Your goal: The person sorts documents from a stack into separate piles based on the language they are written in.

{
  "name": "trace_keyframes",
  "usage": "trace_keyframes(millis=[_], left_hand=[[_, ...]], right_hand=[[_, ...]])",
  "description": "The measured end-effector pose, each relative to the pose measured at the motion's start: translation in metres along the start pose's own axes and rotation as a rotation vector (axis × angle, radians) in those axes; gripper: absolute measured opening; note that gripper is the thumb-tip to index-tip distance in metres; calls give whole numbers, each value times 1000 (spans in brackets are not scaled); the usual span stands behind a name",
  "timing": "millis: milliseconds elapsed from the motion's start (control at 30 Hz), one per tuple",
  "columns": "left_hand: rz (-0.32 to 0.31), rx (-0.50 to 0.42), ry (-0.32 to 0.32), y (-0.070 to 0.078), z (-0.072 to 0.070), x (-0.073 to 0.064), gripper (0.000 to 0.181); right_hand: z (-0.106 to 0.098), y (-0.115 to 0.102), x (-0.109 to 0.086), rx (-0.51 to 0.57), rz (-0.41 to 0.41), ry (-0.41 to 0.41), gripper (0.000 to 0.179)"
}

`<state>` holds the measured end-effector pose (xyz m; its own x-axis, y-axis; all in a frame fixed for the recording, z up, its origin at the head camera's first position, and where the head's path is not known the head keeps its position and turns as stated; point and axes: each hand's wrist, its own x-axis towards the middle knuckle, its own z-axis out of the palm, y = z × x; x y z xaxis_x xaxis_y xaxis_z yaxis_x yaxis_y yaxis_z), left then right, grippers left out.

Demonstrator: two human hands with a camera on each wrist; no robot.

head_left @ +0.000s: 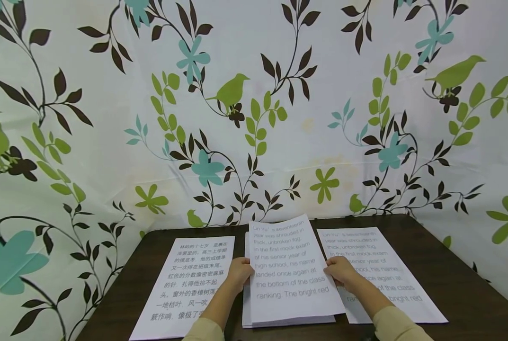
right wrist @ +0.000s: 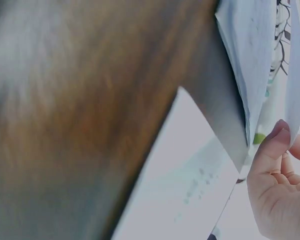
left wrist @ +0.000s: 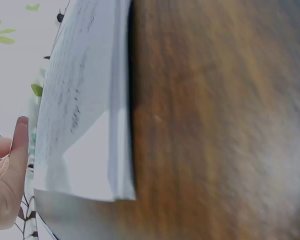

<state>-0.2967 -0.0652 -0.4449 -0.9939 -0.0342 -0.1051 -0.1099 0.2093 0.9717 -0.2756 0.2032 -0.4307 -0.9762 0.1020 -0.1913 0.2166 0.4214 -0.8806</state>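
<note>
While I watch, the top sheet (head_left: pixel 285 289): held above the stack (head_left: pixel 294 321), mid-bench (head_left: pixel 121 303)
Left hand (head_left: pixel 238 274): pinching its left edge
Right hand (head_left: pixel 341 272): pinching its right edge
Long axis: towards the bench's far edge
Nearer hand: neither, to my eye

"How's the dark brown, flat, wood-grained tabletop (head_left: pixel 434 270)?"
"Smooth, softly glossy (the sheen shows in the wrist views)."
"The white rectangular top paper sheet (head_left: pixel 289 265)?"
"Smooth, matt. The broad white leaf-patterned backdrop (head_left: pixel 245 113) looks like creased cloth."
</note>
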Motion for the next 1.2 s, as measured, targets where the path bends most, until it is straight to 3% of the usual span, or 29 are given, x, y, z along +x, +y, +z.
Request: trace_keyframes(millis=[367, 633, 867, 1200], left_hand=[[-1, 5, 19, 26, 12, 0, 40], [-9, -47, 1, 49, 23, 5, 40], [-24, -94, -16, 66, 39, 5, 38], [-6, -113, -35, 83, 66, 4, 41]], right_hand=[[-24, -9, 6, -21, -12, 33, 23], [-47, -21, 5, -26, -41, 30, 24], [-71, -24, 5, -37, -72, 36, 27], [-105, -19, 1, -96, -33, 56, 37]])
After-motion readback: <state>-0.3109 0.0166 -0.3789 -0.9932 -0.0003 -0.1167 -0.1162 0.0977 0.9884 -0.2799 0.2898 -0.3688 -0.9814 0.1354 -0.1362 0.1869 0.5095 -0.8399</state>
